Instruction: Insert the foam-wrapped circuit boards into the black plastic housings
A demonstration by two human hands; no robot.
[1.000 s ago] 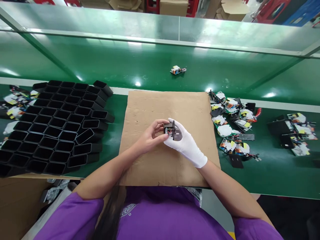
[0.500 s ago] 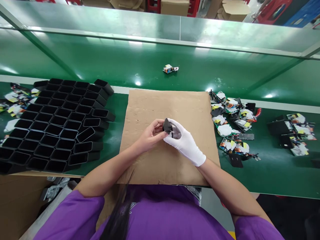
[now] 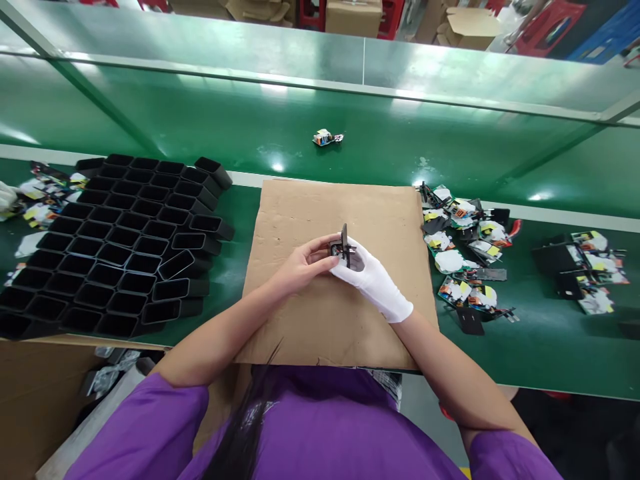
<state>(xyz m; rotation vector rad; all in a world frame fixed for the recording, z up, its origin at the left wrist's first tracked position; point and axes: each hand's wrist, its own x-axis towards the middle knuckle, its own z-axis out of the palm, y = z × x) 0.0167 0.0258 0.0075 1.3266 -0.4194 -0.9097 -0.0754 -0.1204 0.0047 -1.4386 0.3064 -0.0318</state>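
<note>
Over a sheet of brown cardboard (image 3: 300, 327), both hands meet around a small black plastic end piece (image 3: 345, 239) with a flat upright plate and thin pins pointing right. My bare left hand (image 3: 311, 261) pinches it from the left. My right hand (image 3: 373, 280), in a white glove, closes on it from the right. The fingers hide part of it. To the right lie several circuit boards (image 3: 463, 212) with white, yellow and orange parts, some with black plates. Rows of open black plastic cases (image 3: 120, 253) stand to the left.
A single circuit board (image 3: 324, 138) lies on the green surface (image 3: 225, 127) beyond a pale strip. More boards lie at far right (image 3: 597, 257) and far left (image 3: 43, 200). Another person's white-gloved hand (image 3: 7, 200) shows at the left edge. A metal frame rail (image 3: 320, 87) crosses the back.
The black end piece has turned so its plate stands edge-on, with the pins showing. The single board at the back has shifted left. A co-worker's gloved hand has appeared at the left edge.
</note>
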